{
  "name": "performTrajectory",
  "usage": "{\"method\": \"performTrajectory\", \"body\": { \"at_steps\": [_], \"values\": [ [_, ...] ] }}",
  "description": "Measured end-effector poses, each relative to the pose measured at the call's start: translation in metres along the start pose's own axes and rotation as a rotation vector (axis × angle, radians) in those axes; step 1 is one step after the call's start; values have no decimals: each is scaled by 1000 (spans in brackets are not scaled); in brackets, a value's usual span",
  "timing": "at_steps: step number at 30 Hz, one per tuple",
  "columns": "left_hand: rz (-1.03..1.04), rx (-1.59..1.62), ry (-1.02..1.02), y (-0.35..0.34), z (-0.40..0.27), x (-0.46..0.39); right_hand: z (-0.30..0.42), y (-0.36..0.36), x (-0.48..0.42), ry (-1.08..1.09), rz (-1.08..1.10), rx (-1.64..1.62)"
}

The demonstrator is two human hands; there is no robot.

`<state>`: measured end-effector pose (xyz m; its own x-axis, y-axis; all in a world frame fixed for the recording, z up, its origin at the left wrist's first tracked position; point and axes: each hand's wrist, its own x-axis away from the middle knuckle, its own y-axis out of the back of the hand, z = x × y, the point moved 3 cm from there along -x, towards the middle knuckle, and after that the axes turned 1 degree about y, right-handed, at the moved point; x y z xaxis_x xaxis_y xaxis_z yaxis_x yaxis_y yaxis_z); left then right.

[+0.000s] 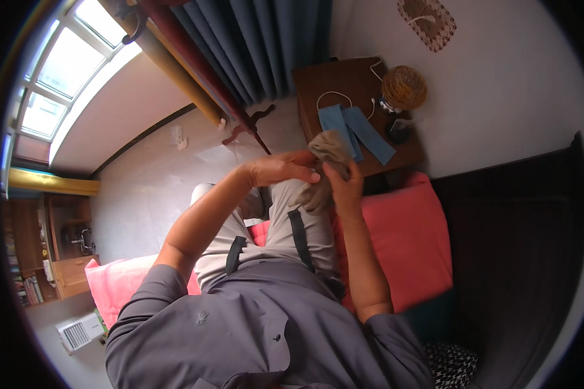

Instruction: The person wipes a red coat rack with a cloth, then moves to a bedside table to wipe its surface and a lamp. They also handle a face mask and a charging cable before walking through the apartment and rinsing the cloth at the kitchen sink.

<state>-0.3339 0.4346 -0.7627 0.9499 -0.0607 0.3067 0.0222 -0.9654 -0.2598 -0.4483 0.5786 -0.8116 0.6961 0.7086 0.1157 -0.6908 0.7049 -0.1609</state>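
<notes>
A crumpled khaki-brown cloth item (pixel 330 146), perhaps a rolled sock or a glove, is bunched between my two hands above the lap. My left hand (pixel 280 169) comes in from the left, its thumb along the near side and its fingertips partly hidden at the cloth. From the right, my right hand (pixel 348 187) pinches the same bundle between thumb and fingers. A lower fold of it hangs over my knee in light trousers (pixel 277 238). Just beyond the hands, two flat blue fabric strips (pixel 367 133) lie crossed on a brown wooden nightstand (pixel 314 80).
On the nightstand are a lamp with a round amber shade (pixel 404 87), a white cable (pixel 333 93) and a small dark object (pixel 400 131). I sit on a bed with a pink-red cover (pixel 404 243), beside a dark headboard (pixel 511 233). A wooden coat stand (pixel 209 73) stands ahead, near blue curtains (pixel 253 44).
</notes>
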Motion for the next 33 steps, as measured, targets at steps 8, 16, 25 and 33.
{"method": "performTrajectory", "body": {
  "at_steps": [8,16,25,33],
  "values": [
    [-413,-1606,-33,64,34,-142,6,101,18,-196,-185,-499],
    [-227,-2081,-638,100,87,-266,-36,140,34,-372,-338,-393],
    [-322,-1954,-762,90,81,-281,-37,125,28,-410,-326,-405],
    [-187,-1457,-643,70,-3,-205,-17,117,16,-395,-330,-468]
  ]
}}
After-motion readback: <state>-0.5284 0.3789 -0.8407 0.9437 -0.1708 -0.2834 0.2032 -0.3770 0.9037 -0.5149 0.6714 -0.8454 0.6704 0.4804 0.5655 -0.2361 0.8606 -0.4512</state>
